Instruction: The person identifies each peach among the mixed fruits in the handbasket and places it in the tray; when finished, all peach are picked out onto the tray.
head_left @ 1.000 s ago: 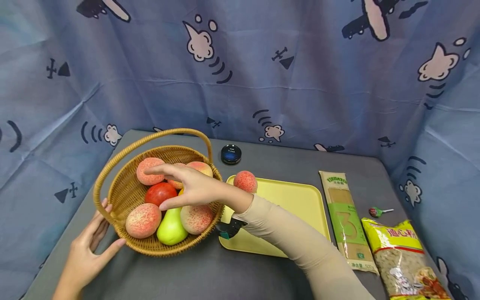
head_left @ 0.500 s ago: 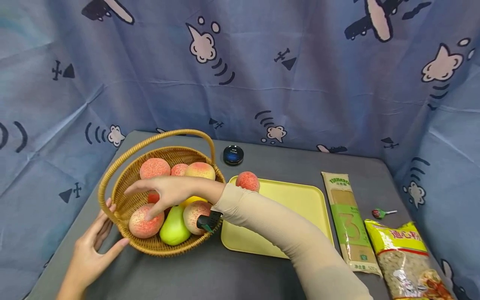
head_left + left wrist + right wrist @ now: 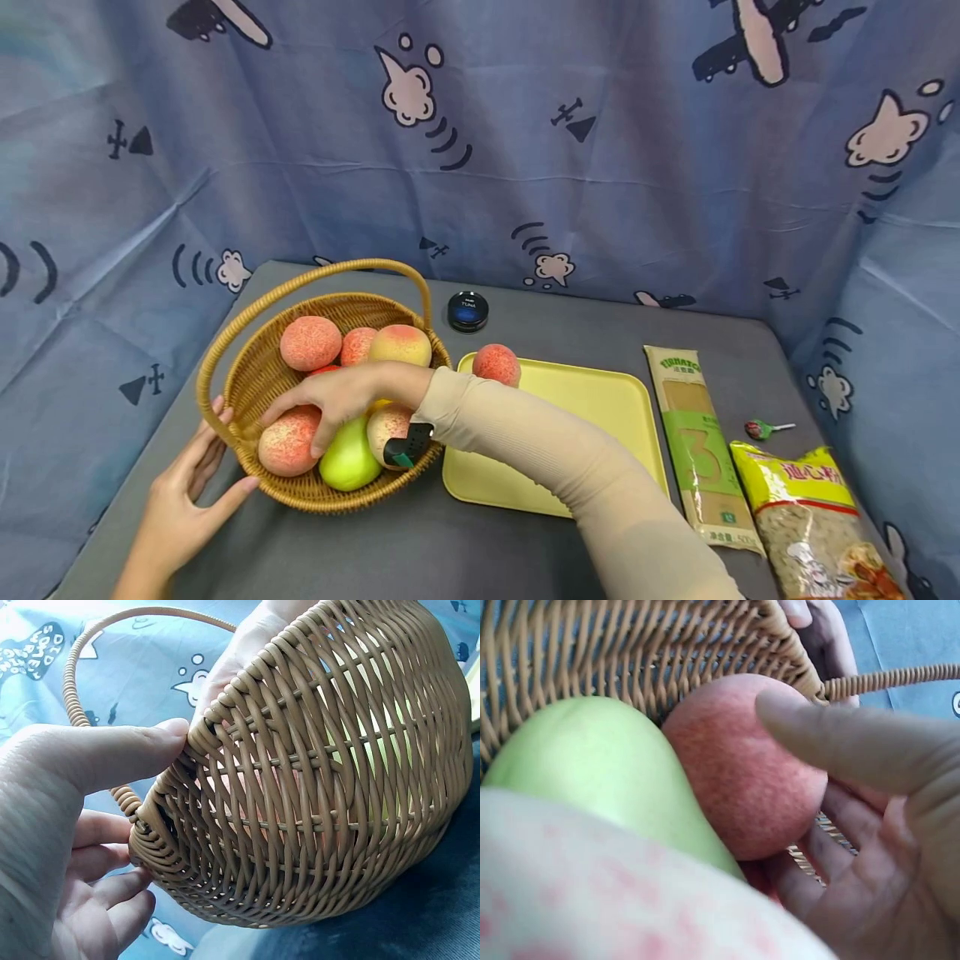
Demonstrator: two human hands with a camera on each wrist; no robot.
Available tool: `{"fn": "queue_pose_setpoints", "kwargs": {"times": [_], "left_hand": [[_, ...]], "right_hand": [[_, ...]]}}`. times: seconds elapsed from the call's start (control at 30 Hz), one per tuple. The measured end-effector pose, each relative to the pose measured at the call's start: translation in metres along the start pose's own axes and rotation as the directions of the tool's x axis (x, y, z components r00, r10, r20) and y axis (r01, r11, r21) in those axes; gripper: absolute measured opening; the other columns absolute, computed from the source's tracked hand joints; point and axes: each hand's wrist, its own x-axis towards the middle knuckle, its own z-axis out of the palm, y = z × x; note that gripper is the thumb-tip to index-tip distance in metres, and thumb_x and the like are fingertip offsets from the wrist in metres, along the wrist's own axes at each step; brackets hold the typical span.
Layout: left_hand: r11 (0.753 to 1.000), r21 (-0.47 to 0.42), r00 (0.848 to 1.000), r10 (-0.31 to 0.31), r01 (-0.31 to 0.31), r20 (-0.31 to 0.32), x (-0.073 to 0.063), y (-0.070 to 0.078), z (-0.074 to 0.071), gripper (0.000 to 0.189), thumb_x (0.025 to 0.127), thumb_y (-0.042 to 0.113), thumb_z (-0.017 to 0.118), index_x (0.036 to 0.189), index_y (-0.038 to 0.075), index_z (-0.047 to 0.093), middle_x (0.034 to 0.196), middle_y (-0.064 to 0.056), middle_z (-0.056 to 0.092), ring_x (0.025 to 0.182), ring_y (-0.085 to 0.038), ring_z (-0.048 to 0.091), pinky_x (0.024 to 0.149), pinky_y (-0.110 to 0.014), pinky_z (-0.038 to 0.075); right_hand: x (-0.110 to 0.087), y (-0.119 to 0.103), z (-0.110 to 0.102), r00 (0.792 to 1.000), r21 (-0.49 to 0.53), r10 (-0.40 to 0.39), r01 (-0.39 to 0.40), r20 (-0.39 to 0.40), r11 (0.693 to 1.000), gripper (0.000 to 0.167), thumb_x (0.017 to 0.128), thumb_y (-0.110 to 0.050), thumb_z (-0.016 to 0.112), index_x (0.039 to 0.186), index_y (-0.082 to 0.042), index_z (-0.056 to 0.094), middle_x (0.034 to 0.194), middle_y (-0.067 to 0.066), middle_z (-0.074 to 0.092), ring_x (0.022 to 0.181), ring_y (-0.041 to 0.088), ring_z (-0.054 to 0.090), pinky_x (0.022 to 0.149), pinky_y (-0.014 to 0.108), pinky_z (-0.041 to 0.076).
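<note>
One round pink-red speckled peach (image 3: pixel 287 447) inside the tan woven wicker basket (image 3: pixel 257 385), between parted thumb and bent fingers of the right hand (image 3: pixel 339 395), which grips it; left hand (image 3: pixel 176 510) holds basket rim, thumb and fingers spread; peach probably light, firm, low-slip; hold at widest part; green pear-shaped fruit (image 3: pixel 349 461) beside right thumb.

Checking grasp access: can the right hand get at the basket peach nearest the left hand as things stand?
Looks like yes: the right hand has thumb and fingers on either side of that peach, the basket handle arches clear, and the green pear close beside seems to leave room.
</note>
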Motion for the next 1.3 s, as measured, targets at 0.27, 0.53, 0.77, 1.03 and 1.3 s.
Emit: {"fn": "queue_pose_setpoints", "kwargs": {"times": [0.27, 0.53, 0.77, 1.03, 1.3], "left_hand": [[1.0, 0.0, 1.0, -0.026, 0.026, 0.003, 0.002, 0.002, 0.001, 0.089, 0.063, -0.026, 0.07, 0.143, -0.008, 0.035, 0.153, -0.024, 0.024, 0.139, -0.005, 0.033, 0.108, -0.01, 0.035], [1.0, -0.003, 1.0, 0.001, -0.001, 0.004, 0.001, 0.002, 0.003, 0.088, 0.064, -0.026, 0.071, 0.142, -0.008, 0.035, 0.153, -0.025, 0.024, 0.138, -0.004, 0.034, 0.106, -0.009, 0.036], [1.0, -0.007, 1.0, 0.01, -0.01, -0.002, 0.002, 0.003, 0.004, 0.088, 0.064, -0.025, 0.071, 0.142, -0.007, 0.035, 0.153, -0.025, 0.025, 0.138, -0.004, 0.034, 0.106, -0.009, 0.036], [0.999, -0.024, 0.999, 0.031, -0.032, -0.023, 0.002, 0.002, 0.003, 0.088, 0.063, -0.026, 0.071, 0.142, -0.008, 0.036, 0.154, -0.022, 0.025, 0.137, -0.004, 0.035, 0.105, -0.008, 0.037], [1.0, -0.014, 1.0, 0.022, -0.022, -0.018, 0.0, 0.003, 0.002, 0.09, 0.062, -0.027, 0.071, 0.142, -0.007, 0.036, 0.154, -0.021, 0.025, 0.138, -0.005, 0.034, 0.105, -0.008, 0.036]], "right_hand": [[0.003, 0.0, 0.008, 0.997, -0.212, 0.051, -0.063, -0.065, 0.975, 0.078, 0.077, -0.006, 0.076, 0.144, -0.028, 0.043, 0.141, -0.014, 0.046, 0.115, -0.004, 0.044, 0.095, 0.002, 0.032], [0.0, -0.002, 0.009, 0.996, -0.248, 0.038, -0.056, -0.078, 0.967, 0.076, 0.076, -0.009, 0.078, 0.142, -0.027, 0.046, 0.141, -0.017, 0.046, 0.118, -0.006, 0.043, 0.096, 0.0, 0.03], [-0.009, -0.006, 0.003, 0.992, -0.19, -0.011, -0.013, -0.128, 0.982, 0.072, 0.077, -0.017, 0.08, 0.141, -0.023, 0.047, 0.138, -0.009, 0.048, 0.119, -0.004, 0.041, 0.1, 0.002, 0.028], [-0.026, -0.016, -0.009, 0.978, -0.03, -0.064, 0.06, -0.197, 0.998, 0.071, 0.081, -0.017, 0.076, 0.143, -0.014, 0.042, 0.142, -0.002, 0.045, 0.122, -0.002, 0.04, 0.101, 0.002, 0.03], [-0.054, -0.021, -0.015, 0.953, -0.036, -0.098, 0.092, -0.287, 0.995, 0.07, 0.082, -0.028, 0.074, 0.143, -0.015, 0.042, 0.14, -0.003, 0.046, 0.118, -0.003, 0.042, 0.099, 0.005, 0.037]]}}
